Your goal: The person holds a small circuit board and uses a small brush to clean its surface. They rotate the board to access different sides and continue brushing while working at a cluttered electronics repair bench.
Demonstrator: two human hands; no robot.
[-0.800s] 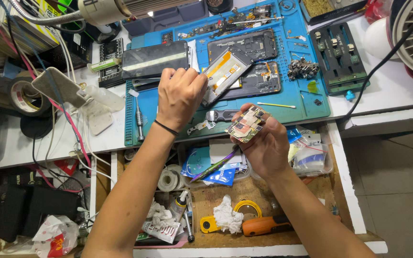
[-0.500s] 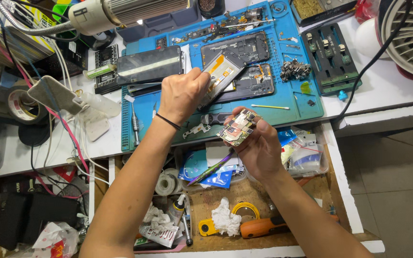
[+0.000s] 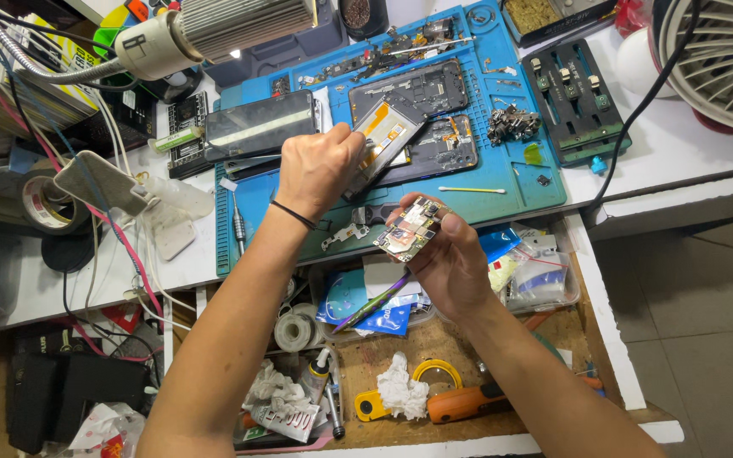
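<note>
A small circuit board (image 3: 409,229) is gripped by the right hand (image 3: 447,259) fingers at centre; at eleven o'clock, a phone battery (image 3: 383,140) is pinched by the left hand (image 3: 316,170) over the blue mat (image 3: 511,170)

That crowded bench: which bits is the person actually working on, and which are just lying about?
In hand:
left hand on the phone battery
right hand holding the small circuit board
opened phone frame

Lying about:
tape roll
cotton swab
orange-handled tool
fan
</note>
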